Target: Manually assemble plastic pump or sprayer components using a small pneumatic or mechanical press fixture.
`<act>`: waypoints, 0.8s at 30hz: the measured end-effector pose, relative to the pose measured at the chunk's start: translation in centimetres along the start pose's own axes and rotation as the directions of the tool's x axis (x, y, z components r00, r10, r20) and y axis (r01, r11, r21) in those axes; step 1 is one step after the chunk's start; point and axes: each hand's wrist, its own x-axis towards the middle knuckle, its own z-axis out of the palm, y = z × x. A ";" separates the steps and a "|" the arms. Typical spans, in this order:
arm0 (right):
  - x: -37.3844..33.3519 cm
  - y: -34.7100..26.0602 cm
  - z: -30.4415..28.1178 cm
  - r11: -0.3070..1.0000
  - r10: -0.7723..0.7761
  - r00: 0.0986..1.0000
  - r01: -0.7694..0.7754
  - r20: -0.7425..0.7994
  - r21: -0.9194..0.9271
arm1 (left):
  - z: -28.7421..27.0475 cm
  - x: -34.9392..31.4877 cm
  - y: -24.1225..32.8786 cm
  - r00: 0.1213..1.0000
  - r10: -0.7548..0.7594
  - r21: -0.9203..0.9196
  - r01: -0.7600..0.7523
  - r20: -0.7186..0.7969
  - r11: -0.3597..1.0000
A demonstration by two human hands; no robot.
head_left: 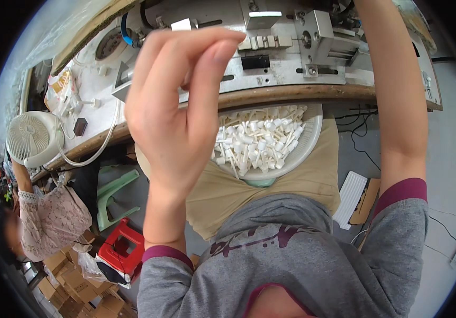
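Observation:
My left hand (172, 114) is raised over the near edge of the workbench, in front of a metal jig. Its thumb and index finger are pinched together at the tips; whatever they hold, if anything, is too small to make out. Just beyond the fingertips lies a row of small metal blocks (265, 42) on the machine plate. My right forearm (397, 90) reaches up past the machine's right side, and the hand is cut off by the top edge. Between my lap and the bench sits a pale round basket (314, 132) full of small white plastic pieces with thin stems (262, 138).
A metal clamp block (320, 40) stands on the machine's right. Left along the bench are a white fan (33, 138) and a looping clear hose (93, 153). A person in a lace top (53, 217) is at far left, near a red stool (122, 246) and cardboard boxes (79, 283).

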 end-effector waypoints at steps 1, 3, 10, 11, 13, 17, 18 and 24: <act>-0.5 -0.8 -0.7 0.997 -0.023 0.998 0.018 0.065 0.078 | 0.0 -0.4 0.0 0.997 -0.075 -0.072 0.076 0.018 0.994; -1.5 -1.3 -1.2 0.990 -0.021 1.000 0.019 0.012 0.138 | 0.3 -0.9 0.3 0.986 -0.159 -0.179 0.166 0.051 0.970; -2.9 -1.7 -2.3 0.931 0.013 1.000 -0.007 -0.014 0.364 | 2.3 -2.2 0.1 0.989 -0.079 0.049 0.073 0.126 0.996; -3.0 -1.5 -2.0 0.908 0.035 0.999 -0.024 -0.018 0.419 | 2.7 -2.4 -0.1 0.984 -0.090 0.043 0.085 0.150 0.995; -3.5 -1.3 -1.8 0.879 -0.049 0.987 0.116 -0.152 0.463 | 3.3 -2.4 -1.2 0.980 0.054 0.178 -0.090 0.194 0.980; -5.4 -2.8 -2.6 0.698 0.039 0.982 0.107 -0.187 0.708 | 3.7 -2.5 -1.4 0.937 0.054 0.345 -0.180 0.344 0.921; -6.0 -3.3 -2.9 0.651 0.027 0.983 0.120 -0.182 0.749 | 3.6 -1.9 -1.1 0.931 0.025 0.372 -0.170 0.364 0.912; -10.5 -5.7 -2.2 0.582 0.154 0.964 0.090 -0.218 0.808 | 3.6 -0.5 -1.1 0.927 0.024 0.399 -0.184 0.374 0.898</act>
